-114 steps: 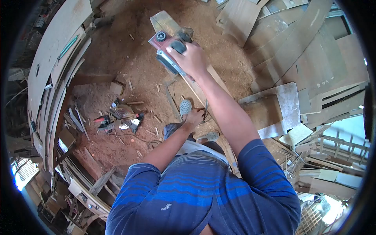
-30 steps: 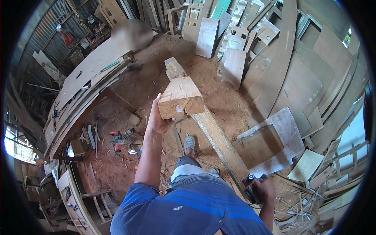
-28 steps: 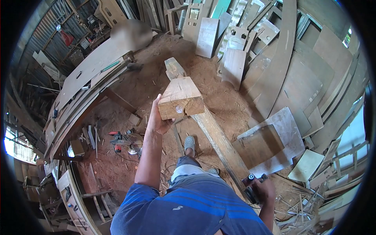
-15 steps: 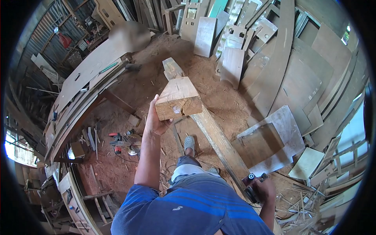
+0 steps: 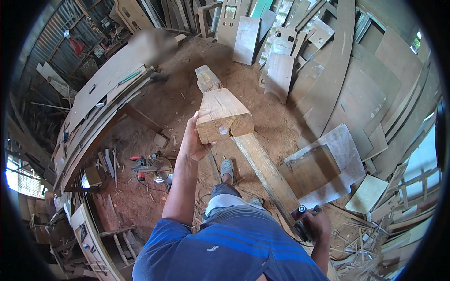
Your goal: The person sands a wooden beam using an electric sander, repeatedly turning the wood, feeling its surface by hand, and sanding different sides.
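Observation:
My left hand (image 5: 193,140) grips the left side of a thick wooden block (image 5: 226,108), its fingers wrapped under the near end. The block is held up in front of me, its cut end facing me with a pale spot on it. Behind it and below runs a long wooden beam (image 5: 265,164), slanting down to my right side. My right hand (image 5: 318,224) is closed round the handle of a dark electric planer (image 5: 302,225), which sits at the beam's near part. The planer's underside is hidden.
A red circular saw (image 5: 152,167) lies on the dirt floor at left. A sheet-topped table (image 5: 105,77) stands beyond it. Boards (image 5: 361,89) lean along the right wall, and a white-edged panel (image 5: 349,154) lies near the beam. Wood scraps (image 5: 361,241) litter the lower right.
My left hand has moved the block a little to the right and turned it slightly. The right hand and planer stay about where they were.

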The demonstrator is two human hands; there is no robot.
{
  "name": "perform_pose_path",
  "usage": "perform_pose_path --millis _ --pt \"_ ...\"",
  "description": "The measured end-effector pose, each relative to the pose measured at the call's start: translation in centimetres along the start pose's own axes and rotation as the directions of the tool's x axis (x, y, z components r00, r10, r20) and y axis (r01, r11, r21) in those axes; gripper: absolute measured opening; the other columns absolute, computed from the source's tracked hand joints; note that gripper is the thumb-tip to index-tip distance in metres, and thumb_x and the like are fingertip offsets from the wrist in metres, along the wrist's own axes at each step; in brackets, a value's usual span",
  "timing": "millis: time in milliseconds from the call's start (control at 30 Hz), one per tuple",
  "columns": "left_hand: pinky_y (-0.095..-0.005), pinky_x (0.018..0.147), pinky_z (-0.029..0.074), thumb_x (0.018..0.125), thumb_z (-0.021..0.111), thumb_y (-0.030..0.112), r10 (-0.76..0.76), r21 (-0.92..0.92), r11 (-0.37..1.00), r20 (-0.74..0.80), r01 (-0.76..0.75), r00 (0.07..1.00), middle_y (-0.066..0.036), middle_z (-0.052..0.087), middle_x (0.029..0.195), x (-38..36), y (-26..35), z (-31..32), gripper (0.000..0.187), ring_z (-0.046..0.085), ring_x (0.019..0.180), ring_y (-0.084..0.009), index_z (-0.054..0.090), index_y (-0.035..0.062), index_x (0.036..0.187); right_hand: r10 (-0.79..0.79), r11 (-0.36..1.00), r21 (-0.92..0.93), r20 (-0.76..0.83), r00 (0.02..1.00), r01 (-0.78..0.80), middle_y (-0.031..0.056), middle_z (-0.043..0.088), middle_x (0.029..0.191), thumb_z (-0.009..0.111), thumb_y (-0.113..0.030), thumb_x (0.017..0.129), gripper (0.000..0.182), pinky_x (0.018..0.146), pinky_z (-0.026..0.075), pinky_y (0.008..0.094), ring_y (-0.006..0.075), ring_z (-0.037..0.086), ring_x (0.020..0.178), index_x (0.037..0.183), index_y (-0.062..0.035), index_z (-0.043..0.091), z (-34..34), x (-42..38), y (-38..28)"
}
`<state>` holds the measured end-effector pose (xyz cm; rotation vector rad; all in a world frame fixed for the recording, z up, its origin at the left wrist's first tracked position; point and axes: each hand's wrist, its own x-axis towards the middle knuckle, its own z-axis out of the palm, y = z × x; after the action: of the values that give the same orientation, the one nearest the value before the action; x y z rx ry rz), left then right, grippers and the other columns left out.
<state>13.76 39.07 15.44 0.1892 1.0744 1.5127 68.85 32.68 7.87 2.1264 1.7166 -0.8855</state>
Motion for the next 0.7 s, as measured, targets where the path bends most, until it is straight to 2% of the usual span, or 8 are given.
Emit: perform_pose_path --millis 133,233,367,433,467,567,600,700 --pt "-0.0502 0.097 0.065 0.106 0.052 0.067 -0.022 -0.031 0.999 0.067 0.024 0.998 -0.016 0.07 0.141 -0.5 -2.5 0.2 0.073 0.072 0.124 -0.025 0.06 0.0107 0.151 0.049 0.995 -0.093 0.036 0.998 -0.045 0.0342 0.076 0.106 0.068 -0.06 0.092 0.068 0.099 0.057 0.055 0.0494 0.074 0.106 0.101 0.0066 0.081 0.1 0.4 0.4" --pt "-0.0531 0.12 0.05 0.11 0.056 0.054 -0.228 -0.065 0.971 0.009 0.228 0.974 -0.023 0.059 0.155 -1.9 -5.5 0.5 0.073 0.06 0.143 -0.0351 0.046 0.0036 0.163 0.061 0.997 -0.059 0.034 0.998 -0.059 0.0345 0.076 0.105 0.07 -0.06 0.091 0.067 0.098 0.057 0.0546 0.0496 0.075 0.105 0.101 0.0057 0.081 1.4 1.0 2.3" --pt "-0.0503 0.114 0.055 0.104 0.074 0.032 -0.332 -0.022 0.943 -0.047 0.331 0.942 -0.024 0.063 0.15 0.7 -18.1 -5.1 0.066 0.065 0.135 -0.0374 0.051 -0.0032 0.155 0.041 0.998 -0.037 0.005 0.999 -0.041 0.0349 0.076 0.104 0.073 -0.059 0.09 0.065 0.094 0.058 0.0547 0.0497 0.075 0.104 0.103 0.0036 0.082 1.9 0.5 3.2" --pt "-0.0467 0.102 0.06 0.1 0.08 0.028 -0.199 0.228 0.95 -0.092 0.215 0.976 -0.023 0.071 0.135 1.9 -23.9 -7.6 0.062 0.073 0.119 -0.0341 0.058 -0.0065 0.146 0.043 0.999 -0.034 -0.002 0.999 -0.043 0.0351 0.076 0.105 0.073 -0.059 0.09 0.065 0.094 0.058 0.0547 0.0497 0.075 0.105 0.102 0.0044 0.081 1.8 0.2 3.0" --pt "-0.042 0.09 0.062 0.091 0.087 0.029 -0.132 0.416 0.894 -0.113 0.167 0.985 -0.021 0.078 0.117 1.7 -24.8 -7.5 0.062 0.077 0.102 -0.0307 0.063 -0.0084 0.134 0.043 0.999 -0.029 -0.001 0.999 -0.043 0.0351 0.076 0.106 0.072 -0.059 0.09 0.065 0.095 0.058 0.0546 0.0498 0.075 0.105 0.102 0.0049 0.081 2.2 0.3 3.4" --pt "-0.0421 0.083 0.061 0.084 0.091 0.034 0.031 0.816 0.514 -0.325 0.264 0.945 -0.022 0.079 0.106 1.8 -25.8 -7.7 0.06 0.079 0.095 -0.0303 0.067 -0.009 0.12 0.07 0.998 -0.002 0.009 0.998 -0.07 0.0353 0.075 0.104 0.072 -0.059 0.09 0.066 0.095 0.058 0.0545 0.0504 0.074 0.104 0.1 0.006 0.081 1.6 -0.2 2.8" --pt "-0.0459 0.084 0.062 0.08 0.091 0.037 0.083 0.844 0.482 -0.31 0.234 0.947 -0.024 0.078 0.105 1.6 -24.7 -7.3 0.069 0.079 0.096 -0.035 0.062 -0.0089 0.124 0.082 0.997 0.011 0.015 0.997 -0.082 0.0354 0.075 0.103 0.071 -0.059 0.09 0.066 0.095 0.058 0.0546 0.0507 0.074 0.104 0.099 0.0063 0.081 1.2 -0.3 2.4" --pt "-0.0493 0.084 0.063 0.084 0.086 0.039 0.345 0.987 0.118 -0.147 0.112 0.927 -0.023 0.078 0.1 1.7 -20.8 -5.8 0.076 0.078 0.092 -0.0421 0.054 -0.0073 0.135 0.095 0.995 0.0 0.035 0.995 -0.095 0.0353 0.075 0.1 0.07 -0.06 0.089 0.067 0.095 0.058 0.0547 0.0509 0.075 0.101 0.097 0.0065 0.081 2.3 0.7 3.9"
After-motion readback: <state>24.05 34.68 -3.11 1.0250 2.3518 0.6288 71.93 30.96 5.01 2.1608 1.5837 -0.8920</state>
